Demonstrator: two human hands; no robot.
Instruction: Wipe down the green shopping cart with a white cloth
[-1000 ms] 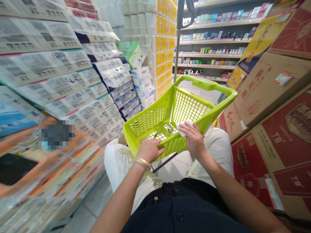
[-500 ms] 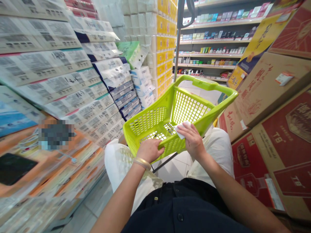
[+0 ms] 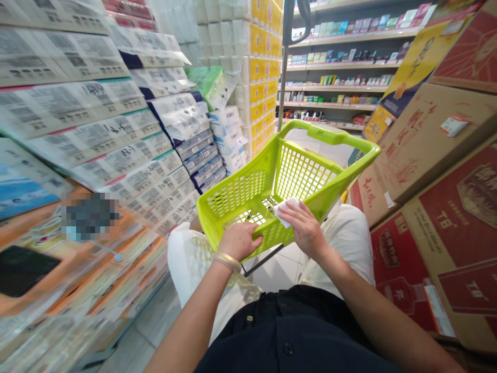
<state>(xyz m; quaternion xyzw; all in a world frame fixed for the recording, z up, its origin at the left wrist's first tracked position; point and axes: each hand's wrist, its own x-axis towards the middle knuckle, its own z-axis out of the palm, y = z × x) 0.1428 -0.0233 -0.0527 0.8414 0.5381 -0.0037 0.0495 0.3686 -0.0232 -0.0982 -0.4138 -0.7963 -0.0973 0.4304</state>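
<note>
A lime-green plastic shopping basket [image 3: 233, 199] rests tilted on my lap, its open top facing me. My left hand [image 3: 238, 241] grips the basket's near rim, fingers curled over the edge; a gold bangle sits on that wrist. My right hand [image 3: 305, 228] presses a white cloth [image 3: 282, 211] against the inside of the basket near the right part of the near wall. The fingers are closed on the cloth. The basket holds nothing else that I can see.
Stacked packs of tissue paper [image 3: 116, 155] rise close on my left. Red and brown cardboard boxes [image 3: 438, 171] are piled close on my right. A grey pole [image 3: 285, 67] stands behind the basket. Shelves of goods [image 3: 341, 77] fill the back. Tiled floor [image 3: 267, 272] shows between my knees.
My right hand has slid the white cloth leftward along the inside of the basket. My left hand and the basket have stayed in place.
</note>
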